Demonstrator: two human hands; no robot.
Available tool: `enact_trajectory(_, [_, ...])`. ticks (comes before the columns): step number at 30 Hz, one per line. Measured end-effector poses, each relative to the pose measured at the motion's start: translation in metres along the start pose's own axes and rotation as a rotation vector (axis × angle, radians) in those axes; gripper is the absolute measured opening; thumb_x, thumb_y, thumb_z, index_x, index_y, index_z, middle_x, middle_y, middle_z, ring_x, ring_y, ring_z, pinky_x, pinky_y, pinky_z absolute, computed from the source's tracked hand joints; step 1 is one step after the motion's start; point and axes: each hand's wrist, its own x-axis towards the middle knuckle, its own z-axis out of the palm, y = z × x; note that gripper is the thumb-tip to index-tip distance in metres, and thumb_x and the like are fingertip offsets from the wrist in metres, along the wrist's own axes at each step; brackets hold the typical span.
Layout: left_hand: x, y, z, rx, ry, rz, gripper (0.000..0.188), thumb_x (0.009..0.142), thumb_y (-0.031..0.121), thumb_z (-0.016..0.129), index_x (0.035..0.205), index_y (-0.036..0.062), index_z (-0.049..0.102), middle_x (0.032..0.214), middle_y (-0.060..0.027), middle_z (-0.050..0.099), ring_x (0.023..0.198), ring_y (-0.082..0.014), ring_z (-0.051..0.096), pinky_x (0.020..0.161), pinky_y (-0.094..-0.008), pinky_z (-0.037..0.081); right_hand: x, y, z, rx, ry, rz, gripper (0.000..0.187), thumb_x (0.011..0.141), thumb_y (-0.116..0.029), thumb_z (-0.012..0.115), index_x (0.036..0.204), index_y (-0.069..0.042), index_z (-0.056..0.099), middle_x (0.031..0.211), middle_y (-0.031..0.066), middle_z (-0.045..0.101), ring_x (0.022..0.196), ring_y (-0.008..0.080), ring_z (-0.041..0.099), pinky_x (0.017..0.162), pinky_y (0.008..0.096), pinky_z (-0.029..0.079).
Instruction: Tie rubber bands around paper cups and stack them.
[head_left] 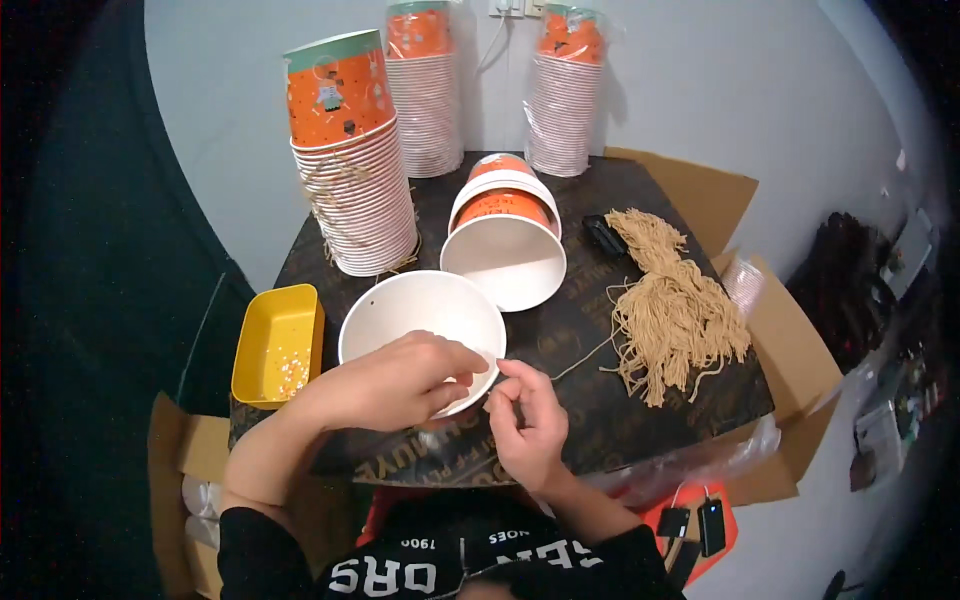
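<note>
The left hand (pixel 425 372), curled, reaches inside 1 round white paper tub (pixel 412 305); the right hand (pixel 530 425), narrowed, is beside it; I cannot tell what either holds.

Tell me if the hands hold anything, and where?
I can't tell: the left hand is over the white tub, the right hand by its right rim; anything pinched is unclear.
</note>
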Motion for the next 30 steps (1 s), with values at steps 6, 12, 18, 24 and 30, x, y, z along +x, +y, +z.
enact_trajectory(6, [0.002, -0.007, 0.001, -0.073, -0.068, -0.021, 0.028, 0.088, 0.005, 0.059, 0.114, -0.005, 0.063, 0.091, -0.0248, 0.068, 0.088, -0.0373, 0.067, 0.08, -0.0429, 0.05, -0.004, 0.005, -0.001, 0.008, 0.039, 0.024, 0.039, 0.091, 0.011, 0.053, 0.129, 0.005, 0.047, 0.081, 0.0044, 0.057, 0.069, 0.0063, 0.052, 0.063, 0.0187, 0.043])
enact_trajectory(12, [0.005, -0.014, 0.004, -0.112, -0.12, -0.026, 0.025, 0.09, 0.007, 0.058, 0.111, -0.0033, 0.065, 0.082, -0.0217, 0.068, 0.078, -0.0335, 0.068, 0.073, -0.0407, 0.051, -0.001, 0.002, 0.005, 0.021, 0.076, 0.053, 0.035, 0.088, 0.007, 0.061, 0.122, 0.003, 0.055, 0.078, 0.0032, 0.059, 0.068, 0.0079, 0.056, 0.063, 0.0231, 0.048])
enact_trajectory(18, [0.008, -0.02, 0.011, -0.106, -0.069, -0.038, 0.017, 0.09, 0.011, 0.057, 0.095, -0.0028, 0.066, 0.074, -0.0205, 0.066, 0.069, -0.0351, 0.066, 0.068, -0.0415, 0.05, 0.002, 0.005, 0.006, -0.027, 0.022, 0.063, 0.034, 0.088, 0.005, 0.062, 0.122, 0.001, 0.056, 0.082, 0.0054, 0.062, 0.07, 0.0094, 0.057, 0.064, 0.0253, 0.049])
enact_trajectory(24, [0.014, -0.031, 0.012, 0.022, 0.067, -0.046, 0.02, 0.089, 0.016, 0.058, 0.085, -0.0014, 0.067, 0.077, -0.0231, 0.065, 0.073, -0.0393, 0.065, 0.068, -0.0434, 0.05, 0.03, 0.008, -0.001, -0.054, -0.16, 0.064, 0.036, 0.089, 0.004, 0.061, 0.124, 0.001, 0.053, 0.081, 0.0071, 0.062, 0.071, 0.0119, 0.06, 0.066, 0.0273, 0.05])
enact_trajectory(30, [0.023, -0.057, -0.007, -0.147, 0.08, -0.136, 0.019, 0.088, 0.016, 0.058, 0.085, 0.0003, 0.069, 0.075, -0.0134, 0.069, 0.073, -0.0277, 0.067, 0.072, -0.0395, 0.052, 0.069, 0.028, -0.001, 0.056, -0.324, 0.16, 0.029, 0.094, 0.006, 0.053, 0.123, 0.004, 0.05, 0.082, -0.0014, 0.053, 0.074, 0.0048, 0.052, 0.066, 0.0195, 0.043])
